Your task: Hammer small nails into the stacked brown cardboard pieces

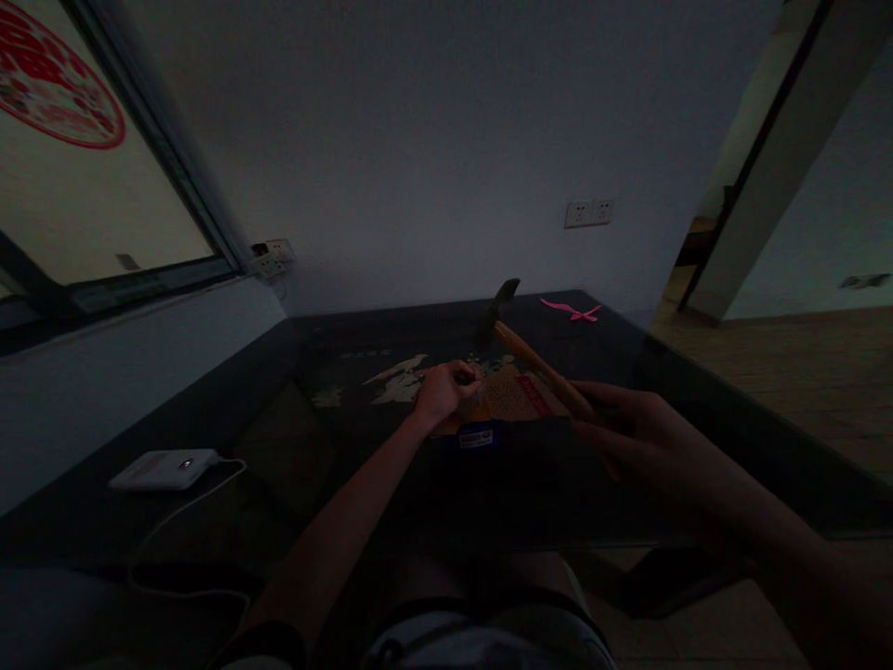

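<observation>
Raised over the dark table is a hammer (544,370) with a wooden handle and dark metal head. My right hand (632,428) is closed around the lower end of its handle. Left of the hammer, my left hand (446,391) has its fingers curled together; anything between them is too small and dark to make out. A brown patterned piece (513,395) with a red strip lies beside my left hand, below the hammer. Just in front of it sits a blue item (478,435) with a pale label.
A white power bank (167,469) with a white cable lies at the table's left. A pink ribbon-like item (576,311) rests near the back right corner. The dark table (391,502) meets a wall with sockets (590,213). A window is at the left.
</observation>
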